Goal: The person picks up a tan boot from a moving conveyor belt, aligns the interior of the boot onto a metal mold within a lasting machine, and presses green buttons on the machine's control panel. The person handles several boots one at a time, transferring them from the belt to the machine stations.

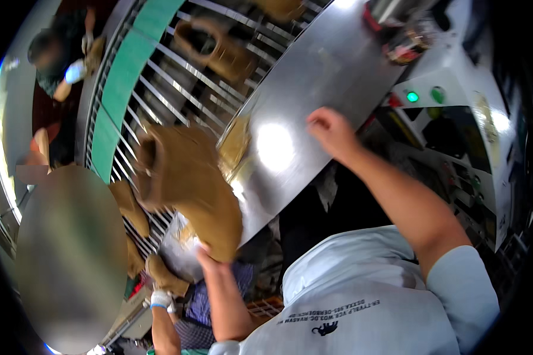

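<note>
A brown suede-like ankle boot (198, 177) is tilted in the air over the edge of the rack, its opening toward the upper left and its toe pointing down toward me. My left hand (214, 255) grips it at the toe end, with the fingers partly hidden beneath the boot. My right hand (334, 135) hovers above the shiny metal table (314, 77), its fingers loosely curled with a gap to the thumb and nothing visible in them. By the table's left edge, close to the boot, lies a flat yellowish-brown piece (234, 148).
Metal rollers with a green strip (139, 41) run along the left, carrying another brown boot (216, 50). A gloved co-worker's hand (161, 300) holds a brown shoe (164, 275) at lower left. Another person (59, 56) works across. A machine with a green light (412, 96) stands right.
</note>
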### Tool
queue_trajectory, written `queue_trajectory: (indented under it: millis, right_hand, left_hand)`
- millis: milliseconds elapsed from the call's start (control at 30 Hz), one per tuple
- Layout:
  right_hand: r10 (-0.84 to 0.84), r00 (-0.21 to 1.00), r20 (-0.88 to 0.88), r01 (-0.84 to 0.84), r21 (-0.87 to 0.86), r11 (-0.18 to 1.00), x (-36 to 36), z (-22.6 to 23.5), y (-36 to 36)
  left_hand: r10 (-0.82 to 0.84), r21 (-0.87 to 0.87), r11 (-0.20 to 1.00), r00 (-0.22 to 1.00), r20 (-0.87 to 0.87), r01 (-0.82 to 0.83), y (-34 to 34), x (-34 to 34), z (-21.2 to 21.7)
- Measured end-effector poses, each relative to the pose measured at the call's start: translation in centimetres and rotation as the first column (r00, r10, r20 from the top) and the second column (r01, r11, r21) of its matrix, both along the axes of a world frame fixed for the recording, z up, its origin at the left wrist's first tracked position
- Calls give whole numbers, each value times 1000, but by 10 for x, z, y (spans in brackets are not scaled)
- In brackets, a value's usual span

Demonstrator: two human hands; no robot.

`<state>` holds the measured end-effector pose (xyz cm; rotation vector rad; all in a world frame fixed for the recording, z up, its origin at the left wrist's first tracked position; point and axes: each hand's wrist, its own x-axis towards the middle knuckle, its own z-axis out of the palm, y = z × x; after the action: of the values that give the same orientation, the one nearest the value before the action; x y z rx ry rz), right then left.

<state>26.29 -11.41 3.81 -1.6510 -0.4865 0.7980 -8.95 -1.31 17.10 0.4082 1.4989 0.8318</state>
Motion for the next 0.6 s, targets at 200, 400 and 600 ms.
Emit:
queue_trajectory:
  millis: [200,400,600]
  right_hand:
    - [416,92,-905,256,425,868,-9,66,-75]
    - [400,308,-863,565,505,653,44,128,-156]
    - [373,215,-903,569,426,703,62,205,-245]
  left_hand:
    - [-696,103,636,511,504,765,-115,52,-12]
    - [-767,301,492,243,593,817,-79,147,-13]
    - [-709,173,564,365,603,808,-112,221,24]
